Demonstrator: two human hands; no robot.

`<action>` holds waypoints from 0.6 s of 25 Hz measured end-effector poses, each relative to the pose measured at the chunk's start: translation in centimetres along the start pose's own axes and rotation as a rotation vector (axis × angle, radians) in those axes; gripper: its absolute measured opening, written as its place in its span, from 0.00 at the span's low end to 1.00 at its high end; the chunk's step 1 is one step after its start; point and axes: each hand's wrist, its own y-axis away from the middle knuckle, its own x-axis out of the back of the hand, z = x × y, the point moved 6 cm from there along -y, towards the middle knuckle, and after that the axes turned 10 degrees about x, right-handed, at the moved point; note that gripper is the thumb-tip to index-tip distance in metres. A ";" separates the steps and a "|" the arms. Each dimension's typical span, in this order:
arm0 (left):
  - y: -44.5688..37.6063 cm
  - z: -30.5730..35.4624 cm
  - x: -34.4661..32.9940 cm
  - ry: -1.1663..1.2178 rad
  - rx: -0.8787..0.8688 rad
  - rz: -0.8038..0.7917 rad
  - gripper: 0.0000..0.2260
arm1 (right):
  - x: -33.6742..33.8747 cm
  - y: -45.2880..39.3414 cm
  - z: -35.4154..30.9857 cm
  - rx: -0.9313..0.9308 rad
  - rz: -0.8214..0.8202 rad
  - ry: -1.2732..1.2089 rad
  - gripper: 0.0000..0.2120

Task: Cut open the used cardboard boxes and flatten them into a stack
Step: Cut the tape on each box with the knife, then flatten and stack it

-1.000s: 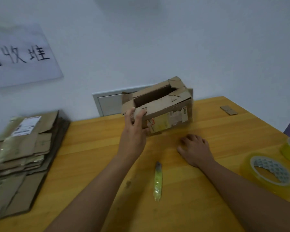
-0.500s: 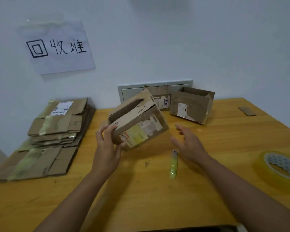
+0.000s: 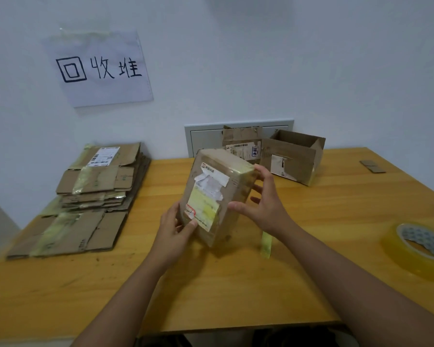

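Note:
My left hand (image 3: 172,232) grips a taped cardboard box (image 3: 217,194) at its lower left corner, thumb on the labelled face, fingers behind. The box stands tilted above the middle of the wooden table (image 3: 236,284), its torn white and yellow labels facing me. My right hand (image 3: 263,204) touches the box's right side with spread, fairly straight fingers. A yellow-green utility knife (image 3: 266,244) lies on the table just right of the box, partly hidden by my right wrist. The stack of flattened cardboard (image 3: 98,186) lies at the left.
Two more open boxes stand at the back by the wall, one small (image 3: 242,142) and one larger (image 3: 293,156). A roll of clear tape (image 3: 421,249) sits at the right edge. Small cardboard scraps (image 3: 372,166) lie far right. A paper sign (image 3: 98,68) hangs on the wall.
My left hand has pulled the box nearer and turned it so its labelled face points at me. My right hand rose off the table to the box's right side.

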 end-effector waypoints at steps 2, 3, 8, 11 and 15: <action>-0.4 0.0 -0.5 -0.193 0.014 0.041 0.32 | -0.6 0.2 -0.9 0.060 0.063 0.110 0.49; -0.4 0.2 -0.9 -0.279 -0.008 0.044 0.35 | -1.0 0.4 -1.3 0.107 0.079 0.168 0.47; 0.4 3.8 -1.6 -0.328 -0.274 0.090 0.45 | -2.1 0.5 -2.1 0.201 0.103 0.346 0.34; 0.4 7.7 -0.6 -0.474 -0.533 0.256 0.38 | -2.0 0.6 -1.7 0.211 0.048 0.340 0.35; -0.7 9.4 -1.4 -0.622 -0.566 0.206 0.27 | 0.0 1.7 0.9 0.010 0.083 0.292 0.32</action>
